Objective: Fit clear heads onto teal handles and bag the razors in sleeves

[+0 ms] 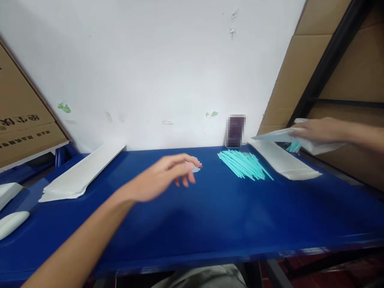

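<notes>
My left hand (168,176) hovers over the middle of the blue table (210,216). Its thumb and forefinger are pinched together, with a small pale bit (196,169) at their tips; the other fingers hang loosely. My right hand (318,131) reaches to the far right and grips a white paper sleeve (279,137), lifted above a flat stack of white sleeves (285,162). A few teal sticks (294,147) show under that hand. A loose pile of thin teal sticks (244,165) lies on the table between my hands.
Another stack of white sleeves (81,174) lies at the left. White objects (12,222) sit at the table's left edge. Cardboard boxes (21,120) stand left and right, a black frame (327,64) on the right, and a small dark box (235,131) against the white wall.
</notes>
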